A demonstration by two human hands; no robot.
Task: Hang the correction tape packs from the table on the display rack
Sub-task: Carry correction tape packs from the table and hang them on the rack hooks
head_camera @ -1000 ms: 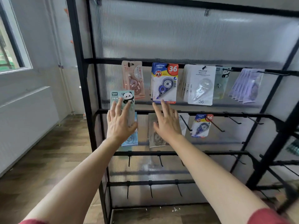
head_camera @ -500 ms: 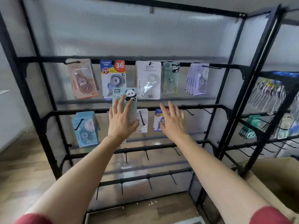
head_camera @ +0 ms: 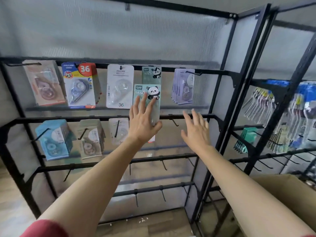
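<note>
Panda pack point(head_camera: 146, 93) held flat in the left hand point(head_camera: 142, 123), just below the top bar of the rack point(head_camera: 220, 115).

It looks light, with stiff card and slippery plastic; best held by the lower edges. Thumb and spread fingers point(head_camera: 136, 104) clamp it; the right hand point(head_camera: 196, 130) is open, fingers spread, empty.

The black display rack point(head_camera: 222, 93) carries hanging packs: 5 groups on its top rail, 3 toward 9 o'clock below.
</note>
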